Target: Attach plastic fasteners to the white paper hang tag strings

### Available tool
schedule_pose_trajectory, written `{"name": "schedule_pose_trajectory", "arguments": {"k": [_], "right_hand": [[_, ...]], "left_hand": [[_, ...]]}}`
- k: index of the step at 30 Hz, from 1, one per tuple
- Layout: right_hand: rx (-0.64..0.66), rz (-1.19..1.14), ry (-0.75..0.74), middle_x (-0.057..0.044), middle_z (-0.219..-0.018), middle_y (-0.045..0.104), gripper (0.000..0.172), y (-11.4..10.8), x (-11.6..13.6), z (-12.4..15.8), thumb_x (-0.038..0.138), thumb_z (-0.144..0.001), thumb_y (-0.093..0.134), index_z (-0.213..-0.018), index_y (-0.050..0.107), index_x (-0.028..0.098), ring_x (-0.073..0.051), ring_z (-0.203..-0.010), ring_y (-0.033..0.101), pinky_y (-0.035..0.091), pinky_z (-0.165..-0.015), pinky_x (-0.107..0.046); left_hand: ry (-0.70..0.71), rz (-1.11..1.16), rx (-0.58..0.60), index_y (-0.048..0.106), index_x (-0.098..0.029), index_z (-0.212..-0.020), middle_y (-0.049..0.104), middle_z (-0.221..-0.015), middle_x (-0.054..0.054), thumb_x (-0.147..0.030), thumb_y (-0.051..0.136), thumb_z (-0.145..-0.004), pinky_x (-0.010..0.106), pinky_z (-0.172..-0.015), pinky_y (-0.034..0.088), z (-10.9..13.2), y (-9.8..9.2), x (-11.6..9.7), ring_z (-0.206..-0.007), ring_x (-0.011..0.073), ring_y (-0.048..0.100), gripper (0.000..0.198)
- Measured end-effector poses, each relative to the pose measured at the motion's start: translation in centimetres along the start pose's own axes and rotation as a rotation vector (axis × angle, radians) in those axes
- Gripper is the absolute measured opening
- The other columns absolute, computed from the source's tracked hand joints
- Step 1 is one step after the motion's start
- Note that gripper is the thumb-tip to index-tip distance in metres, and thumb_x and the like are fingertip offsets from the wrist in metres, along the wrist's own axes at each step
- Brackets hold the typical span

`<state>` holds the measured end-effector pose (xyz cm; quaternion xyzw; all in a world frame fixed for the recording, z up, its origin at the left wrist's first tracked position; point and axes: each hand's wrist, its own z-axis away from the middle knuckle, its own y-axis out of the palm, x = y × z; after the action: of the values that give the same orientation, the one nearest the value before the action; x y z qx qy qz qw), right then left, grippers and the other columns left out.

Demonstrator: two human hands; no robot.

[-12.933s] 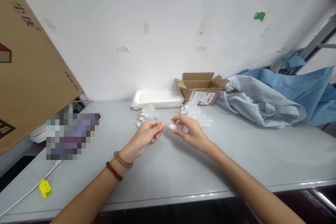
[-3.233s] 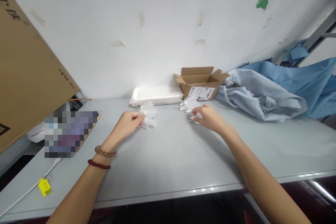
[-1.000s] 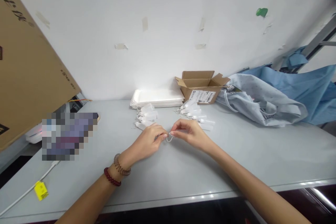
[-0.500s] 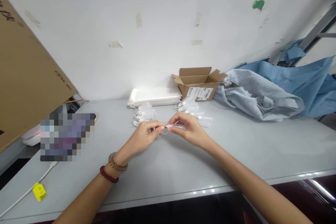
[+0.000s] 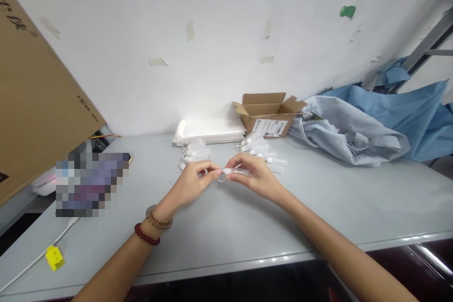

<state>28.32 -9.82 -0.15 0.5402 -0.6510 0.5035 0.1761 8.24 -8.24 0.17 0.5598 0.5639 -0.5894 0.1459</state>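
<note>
Above the middle of the grey table, my right hand [image 5: 255, 174] grips a small translucent bottle [image 5: 240, 171] lying sideways, its narrow white end toward the left. A thin ring [image 5: 221, 179] hangs from that end. My left hand [image 5: 198, 180], with beaded bands on its wrist, pinches at the white end with thumb and forefinger. Its fingertips partly hide the tip. Behind my left hand lies a row of similar bottles [image 5: 198, 153] with rings. More bottles [image 5: 258, 145] lie behind my right hand, partly covered by it.
A stack of flat white pieces [image 5: 210, 131] and an open cardboard box [image 5: 269, 120] stand by the wall. Pale blue cloth [image 5: 350, 132] is heaped at right. At left are a blurred-out device [image 5: 92, 184], a white cable [image 5: 35, 264] and a large cardboard sheet [image 5: 38, 85].
My left fingertips have shifted slightly at the bottle's white end, which now shows more clearly. The right hand still holds the bottle. The view has tilted a little.
</note>
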Motion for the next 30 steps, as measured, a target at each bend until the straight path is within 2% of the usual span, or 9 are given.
{"name": "schedule_pose_trajectory", "arguments": {"k": [5,13,16,20,23,26,30], "right_hand": [[0.033,0.078,-0.016,-0.004,-0.087,0.066,0.01,-0.1,0.2,-0.1,0.027,-0.081,0.065,-0.087,0.061,0.019,-0.017,-0.082,0.061,0.047,-0.074,-0.03],[0.025,0.112,-0.04,-0.004,-0.09,0.066,0.012,-0.1,0.4,-0.2,0.027,-0.083,0.062,-0.091,0.059,0.02,-0.017,-0.083,0.06,0.045,-0.072,-0.028],[0.016,0.182,-0.037,-0.004,-0.096,0.065,0.017,-0.5,0.0,-0.3,0.025,-0.082,0.062,-0.097,0.058,0.02,-0.017,-0.086,0.059,0.045,-0.072,-0.028],[-0.045,0.372,0.103,-0.005,-0.092,0.065,0.013,-1.5,-1.3,-0.7,0.015,-0.08,0.056,-0.092,0.058,0.017,-0.017,-0.082,0.06,0.043,-0.068,-0.028],[-0.085,0.556,0.184,-0.005,-0.086,0.066,0.016,-2.3,-2.2,-0.9,0.006,-0.075,0.05,-0.082,0.059,0.017,-0.018,-0.078,0.059,0.041,-0.067,-0.027],[-0.077,0.736,0.287,-0.008,-0.085,0.067,0.017,-3.0,-2.4,-0.8,0.006,-0.073,0.048,-0.078,0.06,0.017,-0.02,-0.079,0.06,0.037,-0.062,-0.026],[-0.056,0.825,0.451,-0.009,-0.079,0.067,0.016,-3.9,-2.1,-0.5,0.01,-0.074,0.048,-0.077,0.062,0.017,-0.02,-0.071,0.059,0.032,-0.053,-0.025]], "left_hand": [[0.014,-0.011,-0.001,0.072,-0.019,-0.076,0.068,-0.076,0.002,-0.034,0.055,-0.085,0.027,-0.069,0.04,-0.1,-0.6,0.4,-0.073,0.0158,0.056,0.024],[-0.001,-0.014,-0.052,0.074,-0.02,-0.074,0.07,-0.076,0.003,-0.036,0.057,-0.083,0.029,-0.069,0.042,-0.4,-0.8,0.5,-0.074,0.0175,0.057,0.025],[-0.078,0.009,-0.135,0.072,-0.018,-0.072,0.069,-0.074,0.004,-0.038,0.058,-0.08,0.029,-0.066,0.044,-0.5,-1.7,1.2,-0.071,0.0178,0.059,0.026],[-0.184,0.022,-0.366,0.073,-0.015,-0.078,0.07,-0.076,0.005,-0.042,0.062,-0.076,0.03,-0.067,0.046,-0.6,-3.8,3.2,-0.073,0.0201,0.062,0.028],[-0.237,-0.011,-0.48,0.073,-0.014,-0.08,0.072,-0.08,0.007,-0.041,0.063,-0.074,0.031,-0.073,0.046,-0.7,-4.9,4.5,-0.08,0.0231,0.064,0.029],[-0.303,-0.026,-0.54,0.073,-0.014,-0.077,0.073,-0.081,0.007,-0.041,0.062,-0.074,0.032,-0.077,0.046,-0.8,-5.1,5.1,-0.086,0.0253,0.064,0.029],[-0.341,-0.096,-0.538,0.073,-0.016,-0.077,0.074,-0.084,0.006,-0.041,0.058,-0.075,0.032,-0.079,0.046,-0.7,-4.8,5.5,-0.089,0.0269,0.065,0.029]]}}
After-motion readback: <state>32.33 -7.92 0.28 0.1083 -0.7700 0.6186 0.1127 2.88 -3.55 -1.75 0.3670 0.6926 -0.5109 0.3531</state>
